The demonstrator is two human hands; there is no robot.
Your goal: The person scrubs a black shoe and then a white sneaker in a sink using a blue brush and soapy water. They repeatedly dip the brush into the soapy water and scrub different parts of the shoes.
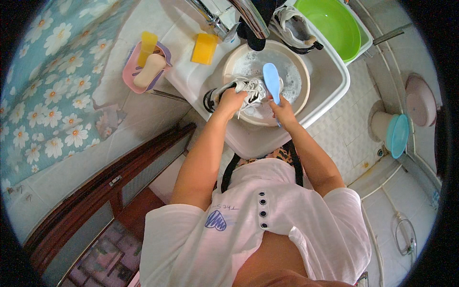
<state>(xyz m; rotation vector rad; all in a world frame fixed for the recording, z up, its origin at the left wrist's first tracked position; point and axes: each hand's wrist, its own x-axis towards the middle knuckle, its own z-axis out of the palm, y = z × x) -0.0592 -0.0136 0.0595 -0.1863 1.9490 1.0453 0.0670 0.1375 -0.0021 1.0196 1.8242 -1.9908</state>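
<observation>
A white lace-up shoe (251, 86) with a dark sole lies tilted over the left side of a cream basin (306, 84). My left hand (232, 100) grips it near the laces. Soapy water with foam (288, 71) fills the basin. In my right hand (283, 112) is a light-blue brush (271, 77), its flat back turned up and its bristles hidden beneath. The brush head is above the basin, close to the right of the shoe; whether they touch I cannot tell.
The basin stands in a white sink (322, 77) under a chrome faucet (251, 18). Another shoe (294, 27) rests on the back rim. Left are a yellow sponge (204, 49) and a pink soap dish (131, 77) with a soap bar (150, 70). A green basin (331, 27) stands behind at right.
</observation>
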